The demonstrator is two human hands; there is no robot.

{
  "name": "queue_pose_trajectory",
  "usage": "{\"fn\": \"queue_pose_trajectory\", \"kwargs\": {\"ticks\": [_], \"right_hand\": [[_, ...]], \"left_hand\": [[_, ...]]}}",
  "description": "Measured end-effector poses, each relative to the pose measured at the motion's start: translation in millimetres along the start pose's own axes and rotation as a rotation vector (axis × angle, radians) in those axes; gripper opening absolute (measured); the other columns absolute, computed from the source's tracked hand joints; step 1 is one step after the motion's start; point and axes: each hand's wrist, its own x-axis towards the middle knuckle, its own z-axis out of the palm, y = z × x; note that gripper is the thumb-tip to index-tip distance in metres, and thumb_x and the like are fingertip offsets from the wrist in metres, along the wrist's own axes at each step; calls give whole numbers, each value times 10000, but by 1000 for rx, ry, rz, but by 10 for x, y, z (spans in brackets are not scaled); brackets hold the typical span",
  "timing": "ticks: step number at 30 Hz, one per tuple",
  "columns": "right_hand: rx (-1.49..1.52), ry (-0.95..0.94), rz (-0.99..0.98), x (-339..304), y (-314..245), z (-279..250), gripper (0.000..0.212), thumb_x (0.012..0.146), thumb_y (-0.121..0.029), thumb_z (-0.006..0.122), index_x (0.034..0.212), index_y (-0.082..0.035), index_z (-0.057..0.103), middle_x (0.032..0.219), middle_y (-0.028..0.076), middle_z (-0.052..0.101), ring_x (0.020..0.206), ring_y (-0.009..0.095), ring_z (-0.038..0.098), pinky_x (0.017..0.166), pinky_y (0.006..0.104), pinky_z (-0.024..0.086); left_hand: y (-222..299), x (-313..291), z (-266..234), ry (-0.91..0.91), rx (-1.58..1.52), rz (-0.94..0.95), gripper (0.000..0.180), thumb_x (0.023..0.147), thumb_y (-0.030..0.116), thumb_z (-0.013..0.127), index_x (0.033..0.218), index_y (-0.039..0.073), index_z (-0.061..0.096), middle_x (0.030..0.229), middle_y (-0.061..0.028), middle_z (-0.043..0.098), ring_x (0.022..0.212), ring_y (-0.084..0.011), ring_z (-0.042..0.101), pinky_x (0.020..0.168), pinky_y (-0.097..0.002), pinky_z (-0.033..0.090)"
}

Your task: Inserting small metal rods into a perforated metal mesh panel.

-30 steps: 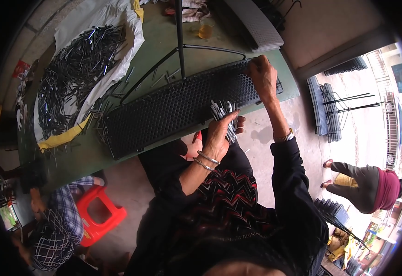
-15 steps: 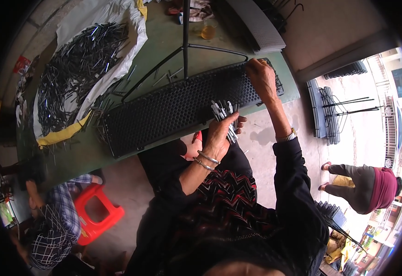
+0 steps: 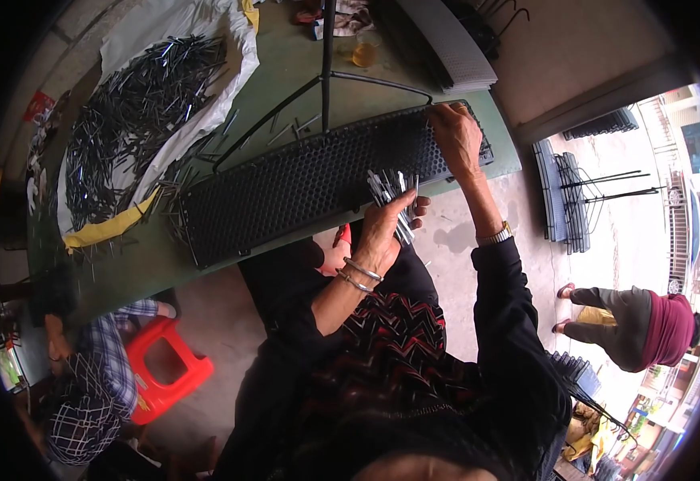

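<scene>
A bundle of thin silvery metal rods is gripped in my left hand, just off the near edge of a long black perforated panel. The panel lies slantwise along the edge of a green table. At the panel's right end, my right hand is closed, with its bent fingers down against the far side. Whatever those fingers pinch is hidden. Behind the panel rises a black metal rod frame, its splayed legs reaching the panel's far edge.
A white sack holding a heap of dark rods lies open at left. Stacked grey panels and a cup of amber liquid stand farther back. A red stool is beside a seated person; another person bends over at right.
My right hand has shifted slightly at the panel's far side, its fingers still bent. The left hand stays nearly in place, with the rods turned a little in its grip.
</scene>
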Motion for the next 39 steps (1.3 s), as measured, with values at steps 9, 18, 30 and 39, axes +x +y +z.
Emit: {"fn": "queue_pose_trajectory", "kwargs": {"ticks": [9,18,30,39], "right_hand": [[-136,8,33,-127,-37,-48,195,854,-260,601,949,-104,667,889,118,594,819,311,616,704,397,488],[591,-743,256,-473,-319,-604,206,864,-181,601,945,2,648,749,36,606,705,88,550,597,253,432],[664,-805,316,-511,-264,-634,190,839,-163,613,890,18,639,725,39,596,704,105,563,613,256,440],[651,-690,246,-438,-280,-687,140,845,-113,588,869,16,640,750,60,625,689,120,592,621,267,476]], "left_hand": [[-1,7,20,4,17,41,165,847,169,646,968,56,647,822,-77,690,687,-131,625,572,-262,446],[24,-5,44,20,75,87,162,840,146,647,959,37,661,821,-72,694,692,-137,639,562,-254,445],[41,-38,19,-40,225,59,183,823,175,659,929,27,678,862,-71,706,745,-143,672,550,-267,462],[81,-44,73,-28,140,77,197,852,178,653,959,16,684,885,-81,705,773,-164,682,584,-278,508]]}}
